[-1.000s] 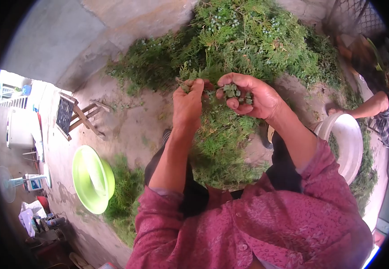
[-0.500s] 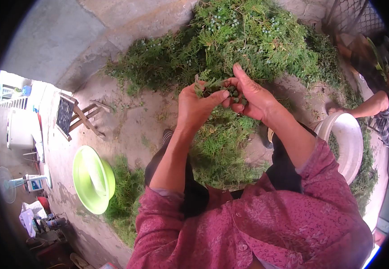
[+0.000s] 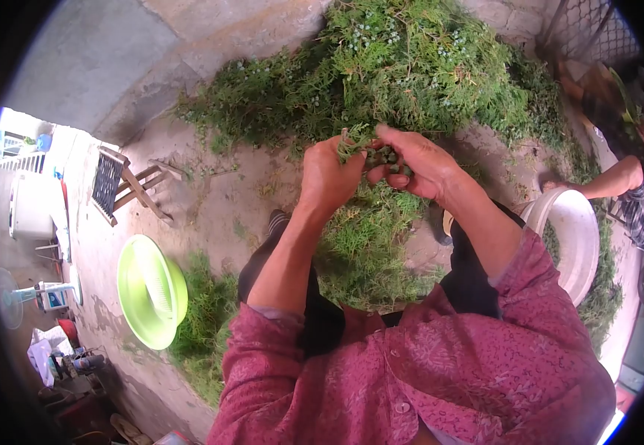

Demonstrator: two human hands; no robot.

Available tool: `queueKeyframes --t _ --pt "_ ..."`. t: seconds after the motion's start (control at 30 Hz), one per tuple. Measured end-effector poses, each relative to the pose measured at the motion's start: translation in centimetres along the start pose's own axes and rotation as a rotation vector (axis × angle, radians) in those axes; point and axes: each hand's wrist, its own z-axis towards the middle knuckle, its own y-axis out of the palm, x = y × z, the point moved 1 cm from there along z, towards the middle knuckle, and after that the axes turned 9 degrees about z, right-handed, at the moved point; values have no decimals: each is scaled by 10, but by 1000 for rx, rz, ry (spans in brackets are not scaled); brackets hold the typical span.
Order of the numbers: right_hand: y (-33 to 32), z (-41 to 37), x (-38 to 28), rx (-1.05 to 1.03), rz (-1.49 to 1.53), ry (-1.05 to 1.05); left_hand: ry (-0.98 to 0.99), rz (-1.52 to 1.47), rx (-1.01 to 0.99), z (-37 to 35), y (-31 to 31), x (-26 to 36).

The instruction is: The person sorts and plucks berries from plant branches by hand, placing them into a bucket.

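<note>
Worn: one pink-red, collarless-looking woven shirt with small darker patterning point(image 3: 485, 363), sleeves ending near the elbows; one small round pale shirt button point(image 3: 402, 407); dark fabric trousers point(image 3: 473, 285); one dark, light-striped sock point(image 3: 278, 221).

The floor point(image 3: 255, 196) bears cut greenery point(image 3: 426, 67); a green basin point(image 3: 141, 300)

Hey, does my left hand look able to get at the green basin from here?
Probably yes, perhaps with a lean: nothing tall seems to stand between the left hand and the green basin, though that hand is pinching a sprig.
</note>
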Motion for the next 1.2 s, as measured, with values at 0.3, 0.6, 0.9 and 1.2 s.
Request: queueKeyframes --t 0.3,0.6,0.9,1.2 --pt "-6 7 4 -83 18 -39 -215 -372 -148 -1 -10 6" --pt "-11 8 2 -73 199 -50 -397 -830 -53 3 -32 8" --pt "-5 10 6 35 161 -103 -159 -431 -129 -9 -11 14" --pt "1 11 14 52 -34 -98 -171 -503 -185 -7 -3 8"
